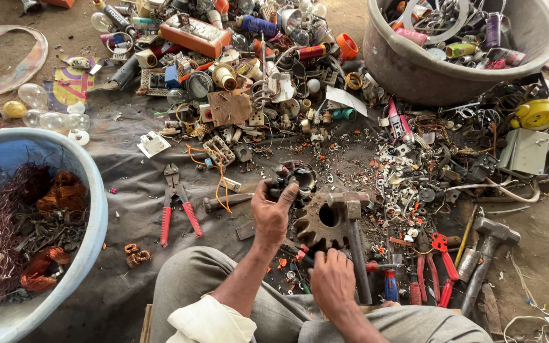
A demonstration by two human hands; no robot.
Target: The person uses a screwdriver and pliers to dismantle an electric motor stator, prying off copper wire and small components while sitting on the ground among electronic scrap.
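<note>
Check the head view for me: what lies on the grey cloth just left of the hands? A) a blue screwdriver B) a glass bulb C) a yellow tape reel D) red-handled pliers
D: the red-handled pliers lie jaws-up on the grey cloth, to the left of the left hand, which holds a small dark metal part; the right hand grips a hammer.

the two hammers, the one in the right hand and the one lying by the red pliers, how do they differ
The hammer in the right hand has its head on the rusty gear; the other hammer lies untouched on the ground, right of the red pliers. The held hammer has a blocky, rust-brown head; the other's head is greyer and flared. Both have dark metal handles.
</note>
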